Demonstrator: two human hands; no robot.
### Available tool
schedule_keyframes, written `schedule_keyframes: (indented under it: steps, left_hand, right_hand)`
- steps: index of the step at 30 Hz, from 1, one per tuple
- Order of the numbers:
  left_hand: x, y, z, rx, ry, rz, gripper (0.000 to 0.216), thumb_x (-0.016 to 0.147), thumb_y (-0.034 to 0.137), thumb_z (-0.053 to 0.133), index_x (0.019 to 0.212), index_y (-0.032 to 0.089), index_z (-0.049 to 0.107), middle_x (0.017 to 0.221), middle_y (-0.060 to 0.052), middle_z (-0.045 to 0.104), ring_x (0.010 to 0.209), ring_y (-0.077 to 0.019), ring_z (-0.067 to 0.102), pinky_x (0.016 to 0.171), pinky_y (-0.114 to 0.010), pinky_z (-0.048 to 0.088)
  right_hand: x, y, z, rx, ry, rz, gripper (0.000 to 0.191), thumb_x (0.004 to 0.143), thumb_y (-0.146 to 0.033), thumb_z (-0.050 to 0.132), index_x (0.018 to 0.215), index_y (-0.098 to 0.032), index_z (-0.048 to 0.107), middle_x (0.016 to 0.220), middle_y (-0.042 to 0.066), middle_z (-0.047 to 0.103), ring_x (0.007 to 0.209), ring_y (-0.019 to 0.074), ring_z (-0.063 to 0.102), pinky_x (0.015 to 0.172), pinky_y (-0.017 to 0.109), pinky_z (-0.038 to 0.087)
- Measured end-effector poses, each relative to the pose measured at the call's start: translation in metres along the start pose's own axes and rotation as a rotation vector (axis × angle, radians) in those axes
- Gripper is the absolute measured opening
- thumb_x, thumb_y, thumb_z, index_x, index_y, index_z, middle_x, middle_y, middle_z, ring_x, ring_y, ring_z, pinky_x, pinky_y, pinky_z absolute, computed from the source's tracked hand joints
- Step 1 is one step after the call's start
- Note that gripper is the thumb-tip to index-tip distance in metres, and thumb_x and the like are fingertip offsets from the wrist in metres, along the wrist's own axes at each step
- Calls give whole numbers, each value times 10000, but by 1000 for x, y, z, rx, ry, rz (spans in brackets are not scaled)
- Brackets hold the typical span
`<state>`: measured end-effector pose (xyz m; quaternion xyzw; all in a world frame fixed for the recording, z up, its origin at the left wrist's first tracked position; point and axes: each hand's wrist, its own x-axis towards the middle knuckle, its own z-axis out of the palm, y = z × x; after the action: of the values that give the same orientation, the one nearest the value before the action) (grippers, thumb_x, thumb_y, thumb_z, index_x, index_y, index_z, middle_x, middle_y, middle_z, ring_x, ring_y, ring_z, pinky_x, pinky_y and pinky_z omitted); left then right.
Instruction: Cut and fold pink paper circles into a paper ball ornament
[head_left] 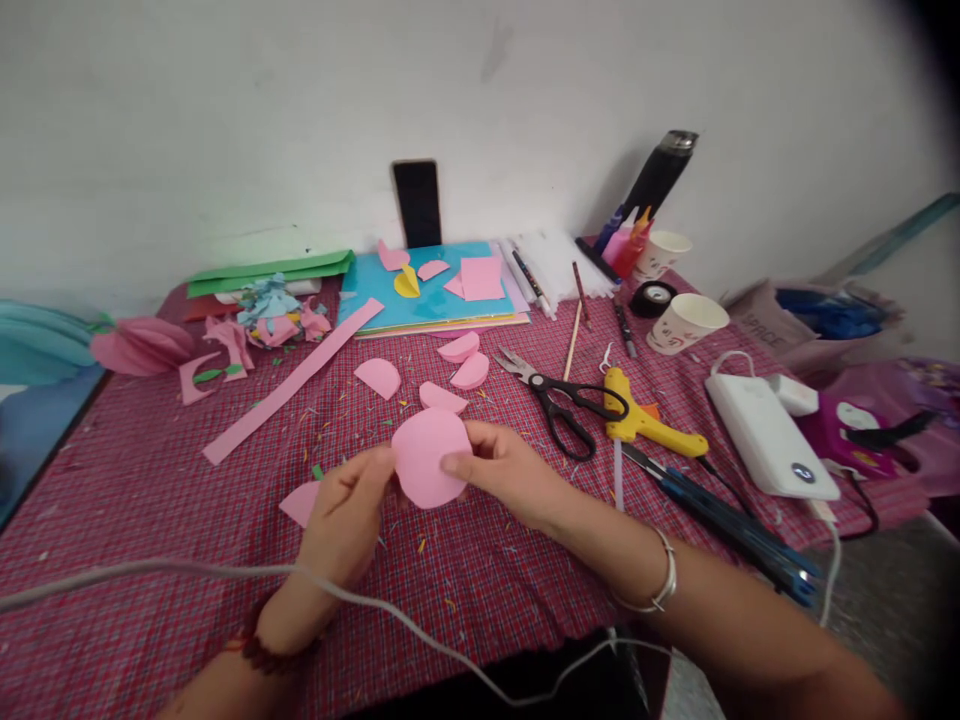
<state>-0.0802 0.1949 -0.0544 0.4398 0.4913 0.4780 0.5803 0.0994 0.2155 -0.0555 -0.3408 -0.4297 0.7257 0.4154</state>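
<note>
Between my two hands is a flat pink paper circle [429, 460], raised above the checked tablecloth. My left hand [349, 515] pinches its left edge. The thumb of my right hand [510, 470] lies over the circle's right side, with the fingers behind it. Several folded pink half-circles [379, 377] lie just beyond my hands. One more pink paper piece [300, 502] sits partly hidden behind my left hand. Black-handled scissors [559, 395] rest to the right, blades pointing away to the left.
A yellow glue gun [641, 420], a blue-black long tool [735, 530] and a white power bank [772, 435] lie at right. Paper cups [686, 322] stand behind them. A pink strip [292, 383] and paper scraps [274, 315] are left. A white cable [225, 570] crosses in front.
</note>
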Motion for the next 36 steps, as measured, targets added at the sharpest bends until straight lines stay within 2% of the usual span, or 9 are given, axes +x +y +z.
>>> schedule_keyframes:
  steps: [4, 7, 10, 13, 20, 25, 28, 31, 36]
  left_hand:
    - [1, 11, 5, -232, -172, -113, 677, 866, 671, 338, 577, 159, 674, 580, -74, 607, 538, -160, 549, 537, -297, 443]
    - [2, 9, 2, -190, -169, -64, 492, 845, 578, 485, 687, 166, 704, 602, -52, 617, 543, -144, 545, 531, -270, 436]
    - [1, 3, 1, -7, -187, -7, 203, 710, 346, 719, 840, 191, 703, 710, -24, 650, 623, -144, 564, 563, -253, 444]
    - [-1, -1, 4, 87, -187, -35, 138, 710, 287, 720, 792, 183, 682, 700, -10, 632, 636, -139, 550, 581, -251, 440]
    - [-1, -5, 7, -199, -124, -137, 228, 786, 370, 658, 708, 156, 639, 638, -2, 572, 572, -116, 496, 546, -237, 419]
    - [0, -7, 3, -130, -57, -69, 283, 770, 399, 689, 662, 163, 575, 617, 38, 497, 530, -81, 410, 488, -196, 334]
    - [-1, -5, 2, -155, -91, -9, 282, 727, 431, 718, 748, 176, 600, 660, 37, 526, 552, -87, 446, 500, -198, 351]
    - [-3, -4, 5, -87, -125, 52, 291, 633, 321, 804, 825, 184, 634, 739, 23, 586, 652, -114, 526, 594, -221, 420]
    - [-3, -10, 7, -33, -80, 43, 138, 728, 287, 713, 721, 169, 642, 691, 11, 594, 639, -122, 529, 621, -247, 428]
  right_hand:
    - [1, 0, -4, 50, 65, 6, 181, 671, -298, 738, 707, -164, 622, 620, -36, 577, 606, 103, 511, 611, 239, 389]
    - [0, -1, -7, 50, 71, 42, 132, 650, -252, 713, 706, -158, 640, 608, -30, 591, 576, 100, 507, 580, 230, 371]
    - [-2, 0, -6, 28, 77, 84, 74, 638, -204, 678, 672, -155, 634, 578, -39, 575, 526, 82, 465, 536, 212, 337]
    - [-3, 2, -5, 24, 47, 108, 123, 630, -210, 681, 735, -149, 662, 615, -27, 612, 545, 92, 489, 546, 213, 362]
    - [-3, 3, -5, -44, -53, 89, 294, 662, -299, 766, 914, -167, 691, 780, -5, 688, 700, 124, 581, 706, 259, 451]
    - [-5, 10, -2, -222, -200, 187, 223, 660, -324, 777, 754, -141, 690, 678, -27, 639, 629, 103, 529, 683, 260, 438]
    - [-5, 13, 1, -207, -154, 157, 234, 657, -346, 782, 703, -143, 677, 625, -38, 596, 579, 88, 480, 619, 236, 407]
    - [-5, 14, 4, -140, -59, 78, 258, 675, -378, 773, 767, -152, 689, 633, -32, 589, 565, 86, 452, 576, 223, 382]
    - [-7, 12, 7, -166, -65, 61, 300, 707, -400, 753, 880, -163, 690, 690, -16, 601, 610, 106, 476, 610, 241, 393]
